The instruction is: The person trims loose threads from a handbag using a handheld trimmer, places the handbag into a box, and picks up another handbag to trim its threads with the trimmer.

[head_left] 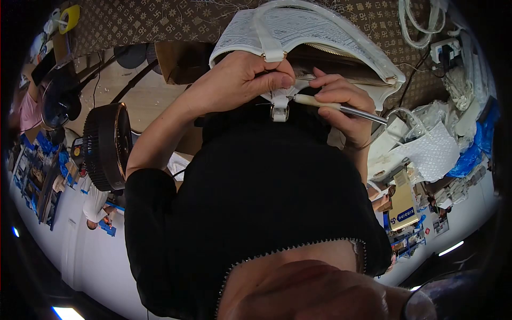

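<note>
Your black shirt [266,197] lies nearest. Just beyond it, your right hand [346,104] grips a slim tool [309,101], fingers curled round it, its tip at the buckled strap [280,101]. Beside it, your left hand [250,80] pinches pale material above the buckle (strap or bag edge, you can't tell which). Past both hands sits the white bag [240,40], its mouth open toward you, against the patterned cloth [133,21]. Farther right of your right hand is a woven bag [434,152].
</note>
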A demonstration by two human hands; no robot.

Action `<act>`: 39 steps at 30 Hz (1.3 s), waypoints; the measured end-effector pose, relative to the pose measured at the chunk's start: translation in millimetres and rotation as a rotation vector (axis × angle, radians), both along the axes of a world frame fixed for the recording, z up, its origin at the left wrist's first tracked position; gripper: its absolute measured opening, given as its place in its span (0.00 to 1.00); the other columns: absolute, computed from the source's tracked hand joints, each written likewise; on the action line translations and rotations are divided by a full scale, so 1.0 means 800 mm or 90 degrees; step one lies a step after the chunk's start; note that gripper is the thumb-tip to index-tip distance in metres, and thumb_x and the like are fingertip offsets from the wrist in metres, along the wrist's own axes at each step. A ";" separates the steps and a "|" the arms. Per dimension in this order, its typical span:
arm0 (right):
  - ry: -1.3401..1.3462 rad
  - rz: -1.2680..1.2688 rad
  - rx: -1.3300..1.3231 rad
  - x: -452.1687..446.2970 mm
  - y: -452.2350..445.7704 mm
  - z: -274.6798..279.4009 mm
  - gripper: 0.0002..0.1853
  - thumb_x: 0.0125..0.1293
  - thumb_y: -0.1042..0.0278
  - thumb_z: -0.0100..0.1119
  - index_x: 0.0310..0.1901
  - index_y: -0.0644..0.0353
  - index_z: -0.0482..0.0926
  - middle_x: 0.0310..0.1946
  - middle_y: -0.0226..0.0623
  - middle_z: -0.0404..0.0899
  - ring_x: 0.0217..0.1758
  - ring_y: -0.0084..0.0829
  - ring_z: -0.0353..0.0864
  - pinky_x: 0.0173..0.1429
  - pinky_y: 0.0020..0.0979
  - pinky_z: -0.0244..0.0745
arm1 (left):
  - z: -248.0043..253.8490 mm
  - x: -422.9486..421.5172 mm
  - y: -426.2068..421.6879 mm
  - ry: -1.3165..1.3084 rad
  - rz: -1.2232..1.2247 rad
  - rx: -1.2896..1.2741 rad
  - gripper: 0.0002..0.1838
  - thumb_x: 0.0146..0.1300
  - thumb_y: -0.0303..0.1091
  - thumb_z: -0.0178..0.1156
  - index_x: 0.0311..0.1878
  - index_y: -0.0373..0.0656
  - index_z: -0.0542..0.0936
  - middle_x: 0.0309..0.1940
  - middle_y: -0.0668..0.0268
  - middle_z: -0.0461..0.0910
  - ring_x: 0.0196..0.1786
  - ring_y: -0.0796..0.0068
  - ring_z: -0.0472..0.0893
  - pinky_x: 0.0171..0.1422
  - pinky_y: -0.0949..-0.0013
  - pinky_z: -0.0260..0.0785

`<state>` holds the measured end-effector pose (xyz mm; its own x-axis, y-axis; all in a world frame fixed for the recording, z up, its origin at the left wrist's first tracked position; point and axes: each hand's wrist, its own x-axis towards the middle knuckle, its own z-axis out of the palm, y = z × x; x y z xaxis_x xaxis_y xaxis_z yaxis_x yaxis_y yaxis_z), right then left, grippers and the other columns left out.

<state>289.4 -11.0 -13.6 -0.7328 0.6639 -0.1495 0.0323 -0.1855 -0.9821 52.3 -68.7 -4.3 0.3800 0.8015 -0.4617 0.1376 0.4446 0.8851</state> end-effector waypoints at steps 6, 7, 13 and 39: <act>0.002 0.002 -0.001 0.000 -0.001 0.000 0.10 0.48 0.77 0.68 0.35 0.61 0.83 0.32 0.38 0.82 0.47 0.38 0.80 0.65 0.49 0.63 | 0.000 0.000 0.000 -0.008 0.003 -0.002 0.10 0.67 0.37 0.54 0.40 0.41 0.79 0.32 0.71 0.77 0.35 0.82 0.75 0.40 0.77 0.68; 0.002 0.002 -0.001 0.000 -0.001 0.000 0.10 0.48 0.77 0.68 0.35 0.61 0.83 0.32 0.38 0.82 0.47 0.38 0.80 0.65 0.49 0.63 | 0.000 0.000 0.000 -0.008 0.003 -0.003 0.10 0.67 0.37 0.54 0.40 0.41 0.79 0.32 0.71 0.77 0.35 0.82 0.75 0.40 0.77 0.68; 0.015 -0.011 -0.005 0.002 -0.003 -0.004 0.10 0.48 0.76 0.68 0.35 0.62 0.83 0.33 0.37 0.82 0.47 0.39 0.79 0.66 0.49 0.62 | -0.005 -0.003 -0.003 0.004 -0.002 0.029 0.12 0.69 0.38 0.51 0.42 0.41 0.79 0.33 0.71 0.77 0.35 0.82 0.76 0.40 0.77 0.68; 0.010 0.037 -0.117 -0.014 0.016 0.009 0.10 0.52 0.71 0.64 0.36 0.64 0.82 0.37 0.45 0.81 0.46 0.36 0.78 0.63 0.42 0.62 | -0.010 -0.023 -0.001 -0.023 -0.104 0.143 0.12 0.64 0.39 0.56 0.42 0.41 0.79 0.24 0.66 0.76 0.26 0.76 0.73 0.34 0.71 0.65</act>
<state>278.0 1.8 -6.4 -0.7720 0.5834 -0.2522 0.0323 -0.3604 -0.9323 34.1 -69.2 -12.1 0.5253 0.8094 -0.2625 0.1578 0.2105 0.9648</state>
